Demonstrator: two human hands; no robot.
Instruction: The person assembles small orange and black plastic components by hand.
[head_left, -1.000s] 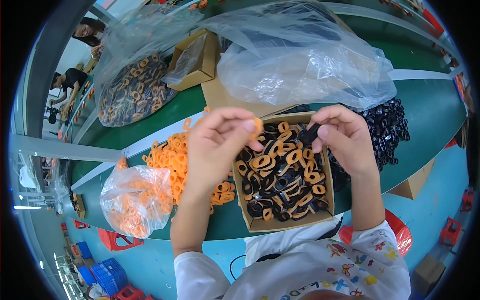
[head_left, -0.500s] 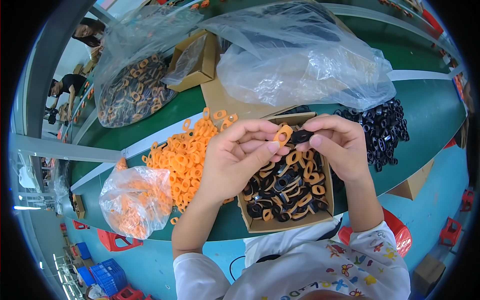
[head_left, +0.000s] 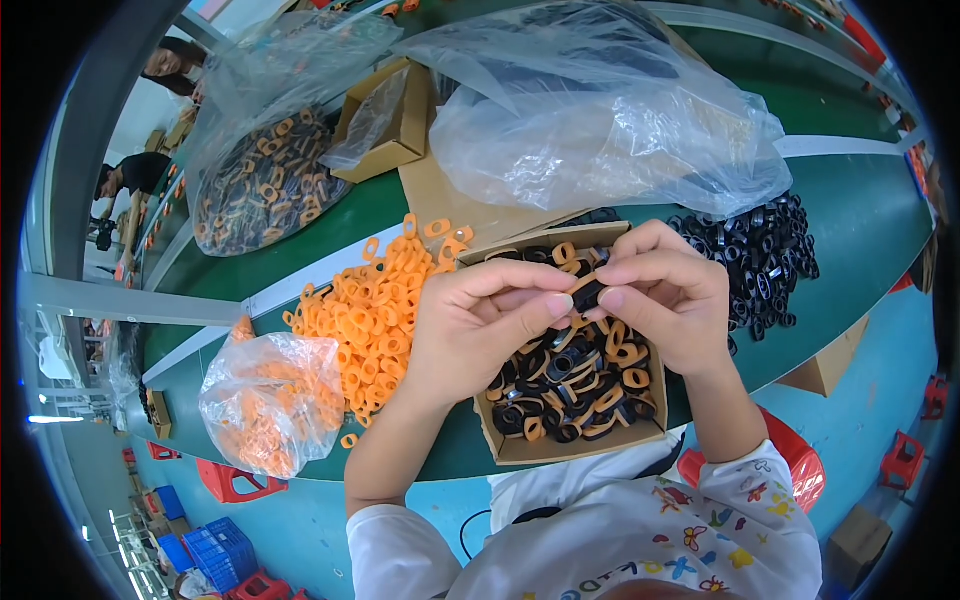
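Above a cardboard box (head_left: 575, 450), both my hands meet at one small part. Thumb and fingers of my left hand (head_left: 480, 325) pinch its orange oval ring, now mostly hidden by the fingertips. A black oval ring (head_left: 588, 294) lies against it, gripped by the thumb and fingers of my right hand (head_left: 670, 295). Whether the two rings are fully seated together I cannot tell. Under my hands the box holds a heap of black-and-orange oval pieces (head_left: 570, 375). Loose orange rings (head_left: 375, 325) are piled left of my left hand; loose black rings (head_left: 755, 260) lie right of my right hand.
A clear bag of orange rings (head_left: 270, 405) sits at the table's left edge. Farther back are a bag of black-and-orange pieces (head_left: 265, 190), a small carton (head_left: 400, 130) and a large clear plastic bag (head_left: 610, 130). Two people are at the far left.
The orange ring and black ring, side by side before, are now brought together between my fingertips. My right hand has moved slightly left and turned the black ring against the orange one.
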